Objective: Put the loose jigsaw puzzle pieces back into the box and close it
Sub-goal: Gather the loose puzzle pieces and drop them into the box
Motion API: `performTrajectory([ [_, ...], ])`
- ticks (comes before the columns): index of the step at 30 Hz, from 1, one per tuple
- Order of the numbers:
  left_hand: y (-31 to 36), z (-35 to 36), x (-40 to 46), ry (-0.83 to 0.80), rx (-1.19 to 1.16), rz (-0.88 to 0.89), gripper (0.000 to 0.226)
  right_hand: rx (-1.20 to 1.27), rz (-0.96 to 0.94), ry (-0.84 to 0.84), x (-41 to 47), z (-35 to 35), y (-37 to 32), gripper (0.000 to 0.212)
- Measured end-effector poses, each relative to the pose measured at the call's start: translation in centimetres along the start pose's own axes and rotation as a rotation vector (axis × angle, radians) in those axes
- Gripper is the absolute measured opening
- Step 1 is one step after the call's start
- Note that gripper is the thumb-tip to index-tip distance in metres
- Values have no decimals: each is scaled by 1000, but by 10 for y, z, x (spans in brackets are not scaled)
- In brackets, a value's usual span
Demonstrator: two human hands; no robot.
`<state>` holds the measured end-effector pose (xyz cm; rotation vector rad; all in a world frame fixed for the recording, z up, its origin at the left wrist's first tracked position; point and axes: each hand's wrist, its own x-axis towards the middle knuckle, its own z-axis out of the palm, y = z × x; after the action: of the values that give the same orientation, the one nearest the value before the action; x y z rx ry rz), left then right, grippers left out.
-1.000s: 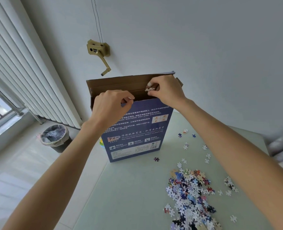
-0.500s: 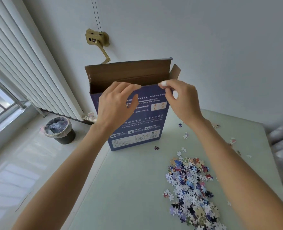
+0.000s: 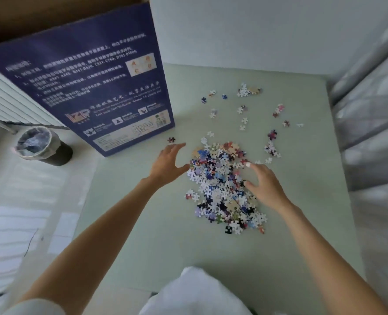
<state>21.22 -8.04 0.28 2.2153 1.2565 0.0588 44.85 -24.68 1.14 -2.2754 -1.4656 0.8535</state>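
Observation:
A heap of loose jigsaw pieces point(image 3: 222, 185) lies on the pale green table point(image 3: 165, 235). More pieces point(image 3: 245, 105) are scattered beyond it, toward the far edge. The tall blue puzzle box point(image 3: 93, 87) stands upright at the table's far left, its brown flap open at the top. My left hand point(image 3: 169, 163) hovers with spread fingers at the heap's left edge and holds nothing. My right hand point(image 3: 264, 185) reaches over the heap's right side, fingers spread, fingertips at the pieces. One dark piece point(image 3: 171, 139) lies alone near the box's base.
A lined waste bin point(image 3: 40, 146) stands on the floor left of the table, under a white radiator point(image 3: 11, 98). A wall runs behind the table. Grey fabric folds point(image 3: 375, 133) border the right side. White cloth point(image 3: 197, 292) fills the bottom centre.
Both hands have come down from the box's open top to the heap on the table. The view has tilted down from the wall toward the table.

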Motion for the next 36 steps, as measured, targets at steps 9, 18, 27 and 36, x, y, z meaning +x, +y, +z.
performTrajectory([
  [9,-27,49,69,66,169,-181,75,-114,198,104,58,13,67,64],
  [18,-5,69,48,-77,199,29,89,-250,-38,-148,95,40,15,90],
  [27,28,88,1,-235,145,64,104,-345,-197,-224,66,71,2,122],
  [36,20,82,-6,-163,13,-20,70,-480,-307,-240,81,62,-20,115],
])
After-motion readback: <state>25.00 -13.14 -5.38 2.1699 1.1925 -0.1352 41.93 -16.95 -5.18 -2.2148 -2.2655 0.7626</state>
